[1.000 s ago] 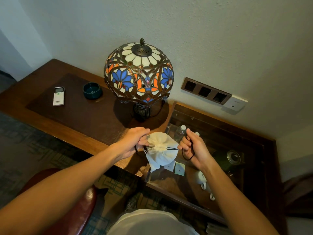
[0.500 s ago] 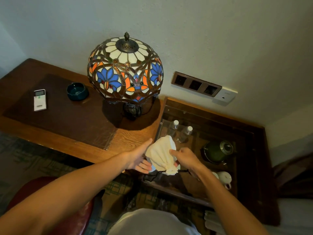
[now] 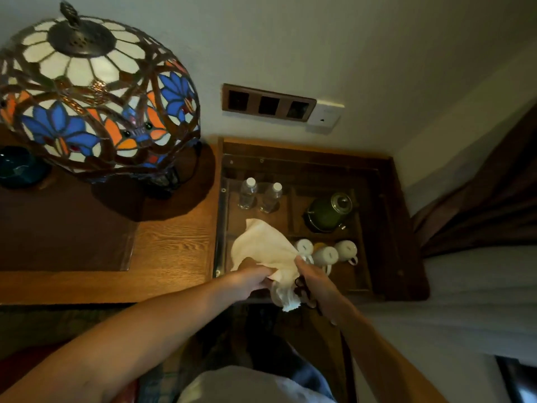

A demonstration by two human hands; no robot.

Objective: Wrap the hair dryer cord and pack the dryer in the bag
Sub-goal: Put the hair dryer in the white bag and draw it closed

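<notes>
bag: we see the cream cloth drawstring bag (image 3: 266, 251) bulging, cinched, held above the glass-topped wooden tray compartment (image 3: 377, 228)
dryer: hidden, we judge it packed inside
left hand (image 3: 250, 279): clamped on bag
right hand (image 3: 312, 282): gripping bag neck and dark cord (image 3: 300, 287)
left: stowing only

The room is dim and warm-toned. Far left of the left hand (image 3: 250, 282), the lamp (image 3: 98, 94) throws a round dark shadow on the desk (image 3: 174, 245) under its shade, and its panes glow unevenly. The wall (image 3: 348, 48) above the hands is greyish and darkens toward the upper right. Wide-angle distortion bends the lamp and forearms at the edges. The bag (image 3: 267, 251) between the 2 hands looks soft, slightly blurred.
</notes>
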